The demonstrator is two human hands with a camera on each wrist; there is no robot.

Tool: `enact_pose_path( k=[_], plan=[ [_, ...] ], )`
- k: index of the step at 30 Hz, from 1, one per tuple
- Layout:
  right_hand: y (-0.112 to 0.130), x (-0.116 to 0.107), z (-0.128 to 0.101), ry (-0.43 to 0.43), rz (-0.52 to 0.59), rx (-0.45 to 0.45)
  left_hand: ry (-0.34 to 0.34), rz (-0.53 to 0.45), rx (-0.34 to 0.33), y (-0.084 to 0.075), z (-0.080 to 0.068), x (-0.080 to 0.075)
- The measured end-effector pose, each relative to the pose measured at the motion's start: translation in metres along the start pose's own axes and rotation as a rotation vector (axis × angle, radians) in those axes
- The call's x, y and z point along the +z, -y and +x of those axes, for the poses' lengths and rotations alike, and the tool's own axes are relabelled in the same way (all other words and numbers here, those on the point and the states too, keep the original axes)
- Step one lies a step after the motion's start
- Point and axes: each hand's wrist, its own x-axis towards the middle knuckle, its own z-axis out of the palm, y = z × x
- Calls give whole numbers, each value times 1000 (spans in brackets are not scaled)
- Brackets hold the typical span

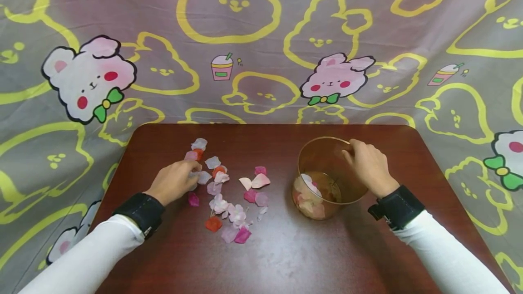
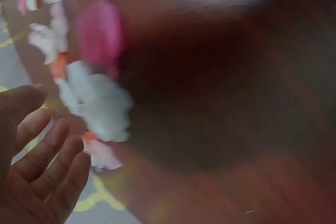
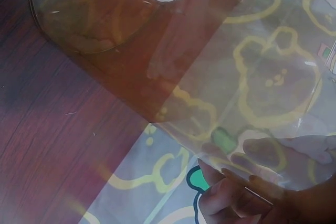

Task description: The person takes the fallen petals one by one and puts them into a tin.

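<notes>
I see my left hand (image 1: pixel 176 181) resting among the scattered fabric petals (image 1: pixel 229 189) on the dark wood worktop (image 1: pixel 286 248); its fingertips are hidden behind the knuckles in the head view, and the left wrist view is badly blurred, showing loosely bent fingers (image 2: pixel 50 166) holding nothing I can make out. My right hand (image 1: pixel 367 164) grips the rim of the clear plastic cup (image 1: pixel 327 178), fingers curled over its far edge. A few petals lie in the cup's bottom, partly veiled by glare. A rabbit-print cloth (image 1: pixel 261 35) surrounds the worktop.
</notes>
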Motion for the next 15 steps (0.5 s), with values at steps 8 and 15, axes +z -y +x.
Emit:
enact_pose_path(
  k=[8, 15],
  plan=[
    [0, 1, 0, 0, -2, -2, 2, 65, 0, 19, -14, 19],
    [0, 1, 0, 2, -5, -2, -71, 52, 37, 30, -21, 22]
  ],
)
